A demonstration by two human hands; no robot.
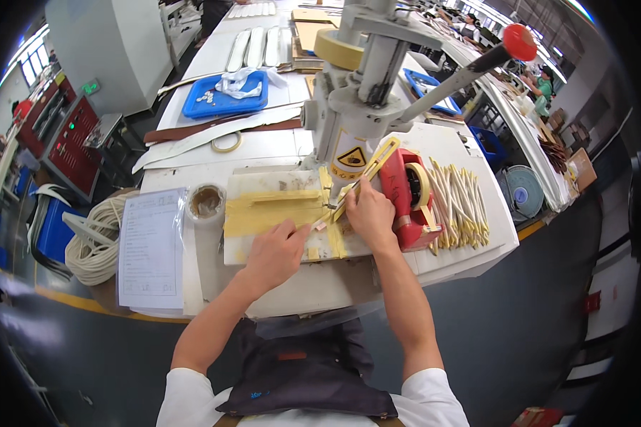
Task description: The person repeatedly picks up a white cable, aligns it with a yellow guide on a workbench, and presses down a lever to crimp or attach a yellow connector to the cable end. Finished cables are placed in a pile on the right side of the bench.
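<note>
My right hand (369, 215) is closed round a slim yellow utility knife (382, 158), whose slotted body sticks up past the fingers. Low over the white board (278, 183), my left hand (274, 252) pinches a thin pale piece (320, 226), its far end close to my right fingers. Strips of yellow tape (263, 220) cover much of the board. Right behind it stands a grey hand press (349, 121) with a lever ending in a red knob (519, 43). A red tape dispenser (406, 231) touches the area beside my right hand.
Right of the dispenser lie several white cords with yellow ends (461, 206). A cup of brown stuff (206, 202), a printed sheet (150, 249) and coiled rope (92, 245) are at left. Farther back are a blue tray (228, 96) and a tape ring (226, 142).
</note>
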